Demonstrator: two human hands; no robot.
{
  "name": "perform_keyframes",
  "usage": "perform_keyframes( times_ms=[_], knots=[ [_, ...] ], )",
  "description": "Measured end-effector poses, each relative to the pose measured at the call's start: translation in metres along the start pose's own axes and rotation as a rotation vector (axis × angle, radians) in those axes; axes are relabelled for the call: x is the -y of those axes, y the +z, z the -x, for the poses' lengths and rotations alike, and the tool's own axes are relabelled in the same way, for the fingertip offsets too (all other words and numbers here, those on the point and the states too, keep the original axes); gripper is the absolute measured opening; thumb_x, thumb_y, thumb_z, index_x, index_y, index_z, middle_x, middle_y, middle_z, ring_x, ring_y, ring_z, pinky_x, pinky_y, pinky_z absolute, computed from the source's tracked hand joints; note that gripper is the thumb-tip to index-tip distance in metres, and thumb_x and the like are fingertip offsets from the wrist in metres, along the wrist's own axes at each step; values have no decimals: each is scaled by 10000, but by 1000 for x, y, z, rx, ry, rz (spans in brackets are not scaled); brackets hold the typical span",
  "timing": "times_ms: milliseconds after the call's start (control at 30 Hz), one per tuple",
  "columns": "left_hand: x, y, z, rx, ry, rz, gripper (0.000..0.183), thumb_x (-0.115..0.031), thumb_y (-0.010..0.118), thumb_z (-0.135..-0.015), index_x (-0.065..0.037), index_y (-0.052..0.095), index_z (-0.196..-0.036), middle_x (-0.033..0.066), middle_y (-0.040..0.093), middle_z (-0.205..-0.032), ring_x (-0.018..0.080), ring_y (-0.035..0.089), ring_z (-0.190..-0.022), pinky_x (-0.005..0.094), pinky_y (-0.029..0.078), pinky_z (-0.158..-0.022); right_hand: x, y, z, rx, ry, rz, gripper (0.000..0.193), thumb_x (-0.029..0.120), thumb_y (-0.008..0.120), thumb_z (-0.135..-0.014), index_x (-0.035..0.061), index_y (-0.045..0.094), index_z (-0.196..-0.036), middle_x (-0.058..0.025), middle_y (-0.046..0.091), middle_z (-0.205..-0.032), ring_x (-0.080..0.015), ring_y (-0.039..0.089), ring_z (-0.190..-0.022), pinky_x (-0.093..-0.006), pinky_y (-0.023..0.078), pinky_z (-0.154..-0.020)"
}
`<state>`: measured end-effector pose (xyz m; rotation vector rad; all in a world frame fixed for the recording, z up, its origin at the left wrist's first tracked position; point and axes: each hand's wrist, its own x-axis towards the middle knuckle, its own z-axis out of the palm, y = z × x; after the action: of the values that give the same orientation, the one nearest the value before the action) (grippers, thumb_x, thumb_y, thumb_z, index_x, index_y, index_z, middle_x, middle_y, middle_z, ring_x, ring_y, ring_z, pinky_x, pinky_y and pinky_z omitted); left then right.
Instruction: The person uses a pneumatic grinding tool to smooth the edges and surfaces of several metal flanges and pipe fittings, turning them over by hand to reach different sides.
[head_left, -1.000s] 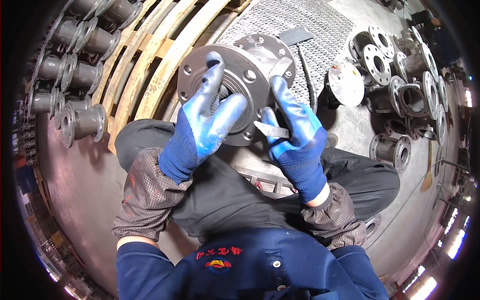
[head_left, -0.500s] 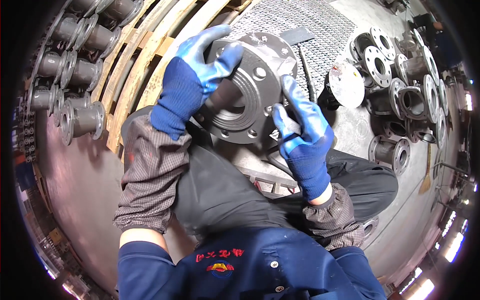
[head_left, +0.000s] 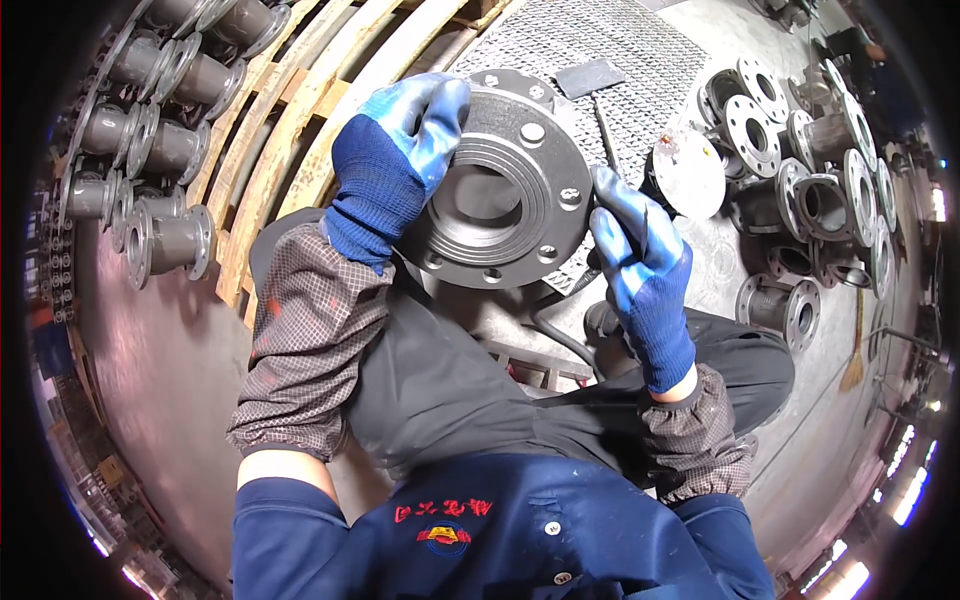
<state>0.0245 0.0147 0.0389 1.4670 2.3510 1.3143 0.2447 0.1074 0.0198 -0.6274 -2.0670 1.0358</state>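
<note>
A dark grey flanged pipe fitting [head_left: 549, 218] faces up in front of me, with a ring of bolt holes round its round central bore. Part of a second flange [head_left: 512, 84] shows behind its far edge. My left hand [head_left: 425, 125], in a blue coated glove, grips the fitting's left rim, fingers curled over it. Beside the right rim is my right hand [head_left: 640, 245], gloved alike, its fingers stretched out and apart; whether the fingertips touch the rim I cannot tell. The fitting's underside is hidden.
Beyond the fitting lies a metal mesh platform [head_left: 640, 40] bearing a flat grey tool [head_left: 590, 77] with a dark handle. A wooden pallet [head_left: 285, 130] is at left, near stacked flanged pipes [head_left: 170, 245]. More flanged fittings [head_left: 780, 305] and a round white-topped container [head_left: 690, 175] stand at right.
The fitting has turned and levelled, so its face and bore show more fully. My left hand has shifted slightly down; my right hand has moved right, off the flange face.
</note>
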Motion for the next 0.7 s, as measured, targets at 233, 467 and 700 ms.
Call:
perform_keyframes(
  times_ms=[233,467,700],
  knots=[
    [10,1,-7,16,-182,263,433,-397,505,-943,1,675,-929,57,636,-847,115,579,-792,253,456,-734,-5,-31,-24,250,633,-584,229,117,523,-897,-26,648,-1025,-102,679,-910,-111,608,-727,-237,479,-656],
    [15,3,-15,-12,-131,301,313,-260,559,-876,-6,624,-704,79,528,-596,206,516,-561,322,403,-572,-104,-12,-56,56,483,-328,296,180,644,-865,-15,626,-1086,-41,654,-912,-60,547,-694,-197,441,-611],
    [26,-3,-12,74,169,439,323,-200,435,-971,74,604,-949,115,640,-750,180,605,-640,386,469,-850,-106,27,-52,85,598,-349,387,179,766,-762,-16,610,-1057,-12,619,-795,-44,511,-581,-185,410,-512]
  ],
)
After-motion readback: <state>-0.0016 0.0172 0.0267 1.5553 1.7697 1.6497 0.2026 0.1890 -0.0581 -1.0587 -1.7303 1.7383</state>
